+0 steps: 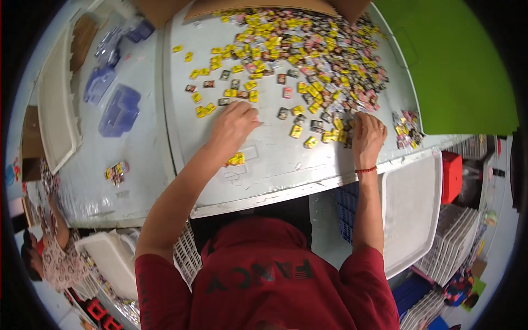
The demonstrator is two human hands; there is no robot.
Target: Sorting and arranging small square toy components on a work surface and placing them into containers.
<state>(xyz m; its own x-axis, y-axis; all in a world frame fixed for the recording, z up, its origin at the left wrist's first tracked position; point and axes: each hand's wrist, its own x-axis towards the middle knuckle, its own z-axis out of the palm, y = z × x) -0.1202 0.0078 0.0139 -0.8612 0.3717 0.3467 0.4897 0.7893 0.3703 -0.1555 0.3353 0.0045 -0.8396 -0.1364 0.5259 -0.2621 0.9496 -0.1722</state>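
Note:
Small wrapped sweets [308, 47], yellow, black, brown and pink, lie heaped and scattered over the pale table [275, 159]. My left hand [234, 126] is closed in a pinch at the near left edge of the scatter. A bit of pink shows at its fingertips, too small to name. Under my left wrist sits a little group of yellow sweets [236, 159]. My right hand [369, 137], with a red bracelet at the wrist, has its fingers curled down at the near right edge of the heap, beside black and yellow sweets. What those fingers hold is hidden.
Blue-violet plastic trays [120, 110] and a small bunch of sweets [116, 172] lie on the left table. Another bunch [408, 129] sits far right, by a green panel [456, 66]. Cardboard [264, 7] borders the back. A white tray [411, 214] stands below the table's front edge.

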